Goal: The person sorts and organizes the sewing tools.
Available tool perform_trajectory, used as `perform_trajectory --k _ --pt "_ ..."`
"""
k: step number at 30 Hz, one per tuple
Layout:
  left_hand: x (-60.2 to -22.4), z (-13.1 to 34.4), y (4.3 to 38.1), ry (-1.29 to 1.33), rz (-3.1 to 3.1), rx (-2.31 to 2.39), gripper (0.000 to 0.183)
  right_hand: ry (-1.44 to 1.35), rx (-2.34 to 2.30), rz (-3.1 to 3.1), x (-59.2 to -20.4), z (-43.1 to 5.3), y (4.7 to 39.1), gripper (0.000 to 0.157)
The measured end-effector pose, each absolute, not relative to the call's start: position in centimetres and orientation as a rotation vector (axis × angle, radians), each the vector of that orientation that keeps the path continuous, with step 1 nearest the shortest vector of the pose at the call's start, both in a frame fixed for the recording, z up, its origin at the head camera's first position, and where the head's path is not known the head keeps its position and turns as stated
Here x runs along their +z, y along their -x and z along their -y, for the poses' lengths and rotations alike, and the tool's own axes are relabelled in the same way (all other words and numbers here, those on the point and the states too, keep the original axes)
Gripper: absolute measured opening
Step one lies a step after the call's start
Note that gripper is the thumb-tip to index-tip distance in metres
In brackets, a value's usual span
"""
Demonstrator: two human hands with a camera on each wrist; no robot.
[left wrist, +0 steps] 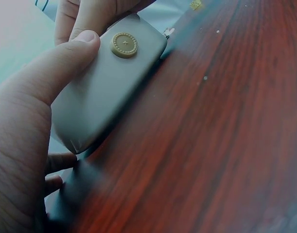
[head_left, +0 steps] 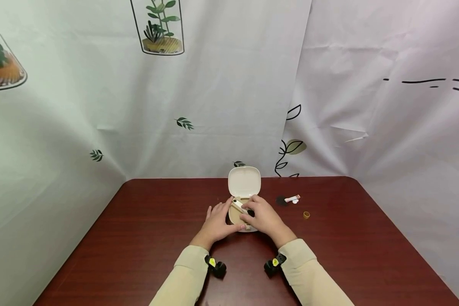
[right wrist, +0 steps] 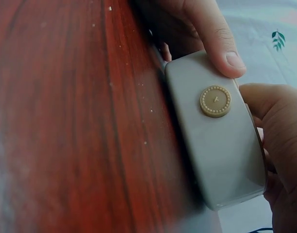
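A small cream case (head_left: 244, 182) stands on the table with its lid raised, showing a beige inside. On its front wall sits a round beige button (left wrist: 124, 45) with a beaded rim. My left hand (head_left: 216, 223) holds the case at its left side, the thumb (left wrist: 73, 60) pressed on the front edge near the button. My right hand (head_left: 267, 215) reaches over the open case from the right and pinches a slim white piece (head_left: 237, 204) with dark ends, lying slantwise in it. The right fingers cover part of that piece.
Right of the case lie a dark flat disc (head_left: 281, 200), a small white-and-orange strip (head_left: 292, 198) and a gold ring-shaped piece (head_left: 306, 215). The reddish-brown table (head_left: 157, 221) meets a printed white cloth (head_left: 233, 106) behind.
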State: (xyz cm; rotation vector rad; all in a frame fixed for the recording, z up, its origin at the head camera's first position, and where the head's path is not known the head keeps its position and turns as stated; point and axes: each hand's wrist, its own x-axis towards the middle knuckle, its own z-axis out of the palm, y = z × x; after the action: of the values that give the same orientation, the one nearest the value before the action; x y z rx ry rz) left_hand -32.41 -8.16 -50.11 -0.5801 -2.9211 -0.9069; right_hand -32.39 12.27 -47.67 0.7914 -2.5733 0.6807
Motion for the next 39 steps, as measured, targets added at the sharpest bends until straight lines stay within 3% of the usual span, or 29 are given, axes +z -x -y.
perform_trajectory --k 11,20,25,33,39 --pt "-50.0 8.4 32.5 0.577 2.911 -0.886 0.107 -0.704 0.793 2.521 -47.3 -12.9 33.0 0.035" --pt "-49.8 8.4 32.3 0.597 2.897 -0.909 0.107 -0.348 0.754 2.496 -48.3 -18.5 34.7 0.024" --pt "-49.8 8.4 32.4 0.6 2.889 -0.904 0.107 -0.157 0.71 2.611 -49.5 -21.4 35.1 0.026" --pt "-50.1 8.3 32.5 0.604 2.891 -0.906 0.106 -0.073 0.675 2.674 -50.1 -23.1 35.2 0.033" --pt "-50.0 8.2 32.3 0.613 2.884 -0.917 0.106 -0.02 0.625 2.721 -50.4 -23.1 35.2 0.024"
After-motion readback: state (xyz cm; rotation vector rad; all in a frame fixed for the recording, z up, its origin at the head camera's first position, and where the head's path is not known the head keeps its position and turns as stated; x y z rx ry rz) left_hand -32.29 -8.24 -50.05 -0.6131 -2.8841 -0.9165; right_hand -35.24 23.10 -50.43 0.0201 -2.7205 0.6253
